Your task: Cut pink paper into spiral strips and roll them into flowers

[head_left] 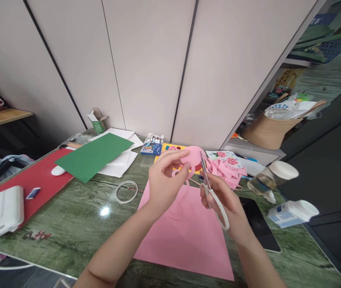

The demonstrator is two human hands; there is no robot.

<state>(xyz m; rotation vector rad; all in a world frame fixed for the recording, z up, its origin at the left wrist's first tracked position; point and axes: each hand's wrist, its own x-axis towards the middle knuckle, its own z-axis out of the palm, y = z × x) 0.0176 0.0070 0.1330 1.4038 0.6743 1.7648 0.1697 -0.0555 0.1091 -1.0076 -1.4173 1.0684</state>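
Note:
Pinched between the fingers of my left hand (167, 178) is a rounded pink paper piece (196, 154), with a narrow curled strip hanging below it. My right hand (222, 200) grips white-handled scissors (222, 212), fingers in the loops, blades pointing up along the right edge of the pink paper. Whether the blades touch the paper is hard to tell. Beneath both hands a large pink sheet (185, 236) lies flat on the green marbled table (83, 224). Beyond the scissors sits a heap of pink paper strips (226, 172).
Left of the hands lie a roll of white tape (126, 192), a green sheet (95, 156), a red sheet (47, 180) and a white power bank (4, 212). Marker pens (152, 145) stand behind. On the right are a dark tablet (258, 224), a jar (274, 178) and a white bottle (293, 212).

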